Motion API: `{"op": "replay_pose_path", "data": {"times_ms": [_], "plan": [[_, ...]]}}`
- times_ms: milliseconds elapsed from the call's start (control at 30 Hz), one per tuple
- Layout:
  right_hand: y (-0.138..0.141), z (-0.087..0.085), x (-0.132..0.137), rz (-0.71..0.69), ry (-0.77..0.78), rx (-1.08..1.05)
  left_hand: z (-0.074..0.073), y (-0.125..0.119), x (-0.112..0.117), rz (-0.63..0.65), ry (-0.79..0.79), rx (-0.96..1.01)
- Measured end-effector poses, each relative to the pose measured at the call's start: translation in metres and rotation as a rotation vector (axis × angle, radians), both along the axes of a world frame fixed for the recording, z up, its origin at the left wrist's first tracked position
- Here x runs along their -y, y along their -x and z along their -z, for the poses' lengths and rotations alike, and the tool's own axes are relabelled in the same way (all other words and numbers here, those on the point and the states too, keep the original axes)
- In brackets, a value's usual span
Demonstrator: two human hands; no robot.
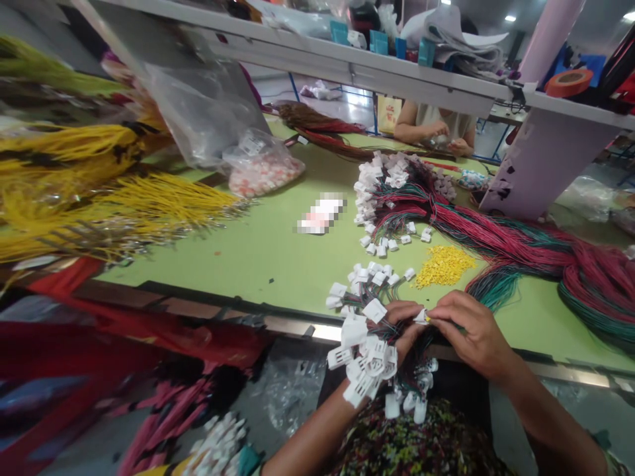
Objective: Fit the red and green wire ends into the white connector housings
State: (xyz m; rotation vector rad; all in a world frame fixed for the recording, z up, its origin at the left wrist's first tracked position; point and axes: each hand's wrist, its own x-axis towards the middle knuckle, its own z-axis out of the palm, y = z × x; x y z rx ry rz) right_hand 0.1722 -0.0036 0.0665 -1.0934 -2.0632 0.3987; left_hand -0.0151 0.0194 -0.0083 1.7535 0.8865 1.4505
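Note:
Near the table's front edge, my left hand (404, 324) is closed around a bunch of thin wires with white plastic connectors (370, 363), which fan out over the wrist. One white connector (421, 317) sticks up between its thumb and fingers. My right hand (469, 330) pinches a small yellow piece (428, 318) against the end of that connector. Just beyond the hands lies a pile of small yellow pieces (445, 266). A thick bundle of red, green and black wires (496, 241) with white connectors at its left end stretches across the table to the right.
Yellow cables (99, 198) with metal ends cover the left side. A clear bag of small pink and white parts (265, 168) stands at the back, near a brown-red wire bundle (317, 125). A shelf (347, 66) spans above the table (238, 251). Another person (436, 125) sits opposite.

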Motion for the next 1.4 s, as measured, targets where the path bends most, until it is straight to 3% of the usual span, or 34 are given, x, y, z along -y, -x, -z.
{"op": "replay_pose_path", "data": {"times_ms": [300,533,800,1033,1200,1300,1400], "plan": [[-0.001,-0.003,-0.005,0.013,0.309,-0.245,0.003,0.002,-0.001,0.000,-0.056,-0.044],[-0.004,0.006,-0.013,-0.010,0.517,-0.439,-0.002,0.002,0.000,0.006,0.026,-0.073],[-0.004,0.012,-0.017,-0.004,0.743,-0.588,0.003,0.001,-0.002,0.036,-0.012,-0.049],[0.000,0.010,-0.012,0.018,0.667,-0.502,0.004,0.000,-0.004,0.050,-0.004,-0.021],[0.000,0.007,-0.003,0.024,0.369,-0.289,-0.008,0.006,-0.006,0.167,0.025,-0.046],[-0.010,0.006,0.009,0.059,0.258,-0.172,-0.018,0.011,-0.007,0.261,0.176,0.025],[-0.024,0.010,0.028,-0.073,0.371,0.048,-0.023,0.011,-0.009,0.284,0.472,0.227]]}}
